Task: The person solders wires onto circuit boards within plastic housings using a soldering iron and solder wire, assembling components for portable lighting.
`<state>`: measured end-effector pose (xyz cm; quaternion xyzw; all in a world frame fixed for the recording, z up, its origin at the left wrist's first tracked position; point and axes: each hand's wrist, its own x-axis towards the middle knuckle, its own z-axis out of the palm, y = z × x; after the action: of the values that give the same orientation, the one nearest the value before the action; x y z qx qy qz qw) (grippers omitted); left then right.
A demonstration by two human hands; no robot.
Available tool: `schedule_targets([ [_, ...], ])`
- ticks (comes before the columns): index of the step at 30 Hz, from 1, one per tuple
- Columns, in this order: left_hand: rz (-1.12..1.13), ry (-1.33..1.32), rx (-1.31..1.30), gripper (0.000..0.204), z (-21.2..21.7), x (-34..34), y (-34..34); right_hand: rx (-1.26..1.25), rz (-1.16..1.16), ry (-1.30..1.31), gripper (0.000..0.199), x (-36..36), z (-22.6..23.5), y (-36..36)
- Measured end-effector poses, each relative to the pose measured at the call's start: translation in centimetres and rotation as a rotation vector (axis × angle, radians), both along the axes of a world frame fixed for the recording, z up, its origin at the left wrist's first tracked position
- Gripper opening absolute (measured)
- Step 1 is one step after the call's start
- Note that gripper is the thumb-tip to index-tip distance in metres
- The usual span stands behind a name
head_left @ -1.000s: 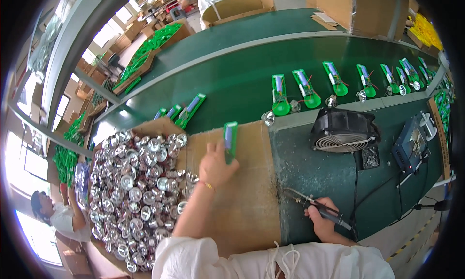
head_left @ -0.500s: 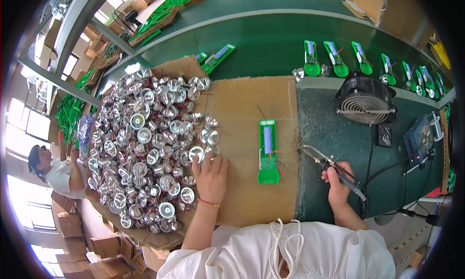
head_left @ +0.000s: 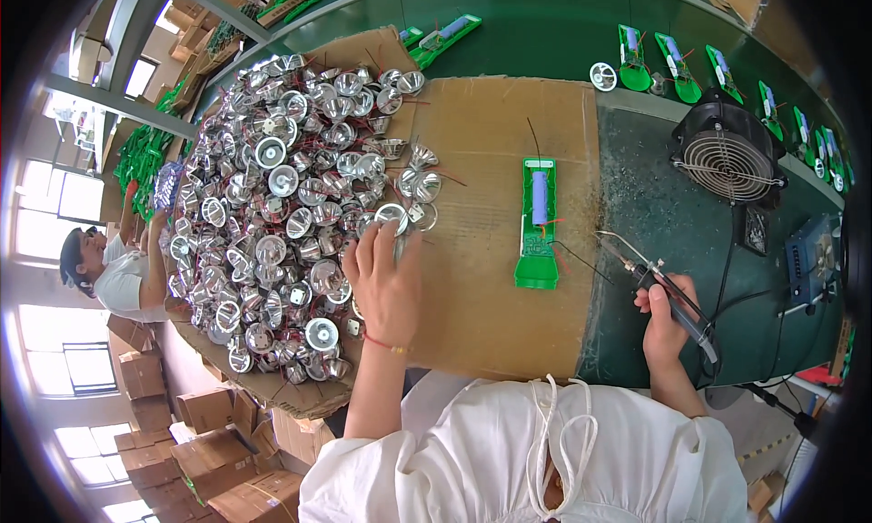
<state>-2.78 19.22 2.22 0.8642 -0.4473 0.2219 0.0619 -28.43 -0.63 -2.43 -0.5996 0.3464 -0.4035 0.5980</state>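
Note:
My left hand point(head_left: 386, 287) is at the right edge of a big pile of silvery reflector cups point(head_left: 272, 205) with red wires. Its fingers are spread, the tips touching one shiny reflector cup point(head_left: 391, 216); no firm grip shows. My right hand point(head_left: 668, 318) is closed round the dark handle of a soldering iron point(head_left: 677, 303), whose thin metal tip points up and left. Between my hands a green plastic housing point(head_left: 536, 270) lies on the cardboard sheet point(head_left: 472, 314). It holds a purple cylindrical cell, a small circuit board and loose red and black wires.
A black fan point(head_left: 729, 159) with a wire grille stands right, near a blue box-shaped device point(head_left: 811, 258) and trailing cables. Several green housings line the far ledge, one being a housing point(head_left: 633, 59) beside a loose reflector point(head_left: 602, 76). Another person point(head_left: 118, 264) works at far left.
The whole view has shifted, so the bench sits higher and further right. My left fingers have curled slightly over the reflector cup at the pile's edge. The soldering iron stays in my right hand.

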Motion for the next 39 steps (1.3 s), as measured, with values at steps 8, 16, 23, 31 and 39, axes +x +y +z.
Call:
schedule_targets([
  [8, -0.158, 0.471, -0.286, 0.004, 1.2, -0.5, -2.1, 0.003, 0.010, -0.041, 0.017, -0.8, 0.7, 0.5],
  [16, -0.117, 0.925, -0.391, 0.008, -0.6, -6.0, -5.6, -0.119, 0.265, -0.056, 0.015, 1.2, 1.2, 1.2],
  [23, -0.133, 0.848, -0.393, 0.010, -1.8, -5.8, -6.1, -0.202, 0.324, 0.034, 0.013, 2.3, 1.0, 1.4],
  [31, -0.075, 0.879, -0.422, 0.009, -1.8, -6.1, -6.4, -0.167, 0.309, 0.038, 0.012, 2.6, 1.1, 1.6],
  [39, -0.155, 0.769, -0.407, 0.011, -3.0, -5.9, -6.4, -0.173, 0.307, 0.047, 0.013, 2.7, 0.8, 1.8],
])
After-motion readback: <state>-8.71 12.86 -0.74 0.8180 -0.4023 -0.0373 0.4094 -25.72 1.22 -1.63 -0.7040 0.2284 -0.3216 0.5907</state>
